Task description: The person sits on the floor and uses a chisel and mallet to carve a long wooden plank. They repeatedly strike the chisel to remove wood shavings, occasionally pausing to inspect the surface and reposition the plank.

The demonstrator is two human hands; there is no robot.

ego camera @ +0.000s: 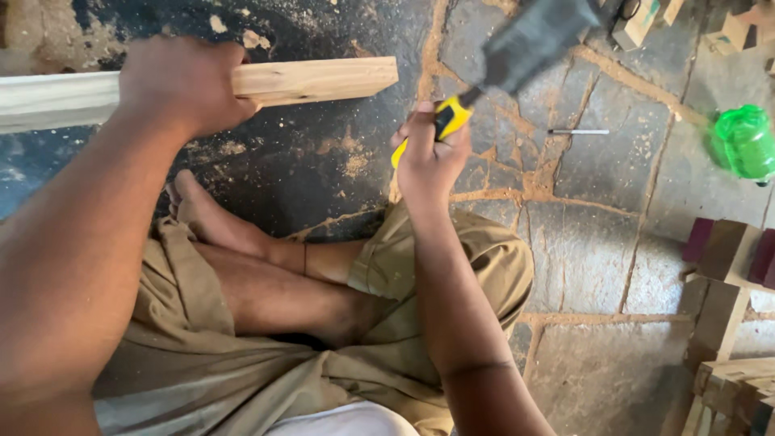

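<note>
The left hand [184, 81] is clamped over a pale wooden plank [323, 79], fingers wrapped round its top face, holding it up off the floor [307, 161]. The plank's long axis runs left to right across the upper part of the view; its cut end sticks out free to the right of the grip, above a dark, sawdust-strewn patch of the floor, and the rest runs off past the left edge.

Below it the person sits cross-legged, bare feet and khaki trousers [242, 363] filling the lower middle.

The right hand [428, 157] is closed tight round the yellow handle of a hammer [517, 48], whose dark head is raised and blurred toward the upper right. The plank's free end lies just up and to the left of this hand, near but not touching, so the right hand is the nearer one to that end, and the hammer's shaft points up and to the right, away from it.

Further right the stone floor has open room: a thin pen-like stick [578, 132] lies alone, a green plastic bottle [744, 141] rests near the right edge, and stacked wood blocks [726, 258] crowd the lower right corner
</note>
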